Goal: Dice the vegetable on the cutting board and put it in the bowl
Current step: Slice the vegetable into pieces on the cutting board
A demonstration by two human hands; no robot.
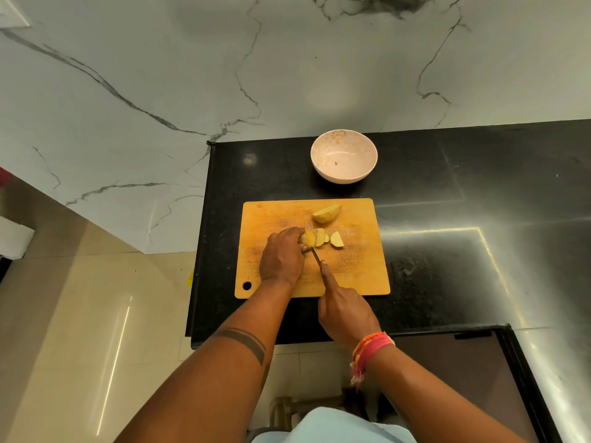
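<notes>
A wooden cutting board lies on the black counter. On it my left hand holds down a piece of potato with curled fingers. Three cut slices lie just to its right. A larger potato wedge rests apart near the board's far edge. My right hand grips a knife, index finger stretched along its spine; the blade sits at the potato beside my left fingertips. The handle is hidden in my palm. A pale pink bowl stands beyond the board, holding only small scraps.
The black counter extends to the right and ends at a front edge below the board. A marble-patterned wall rises behind and to the left. Tiled floor lies left of the counter.
</notes>
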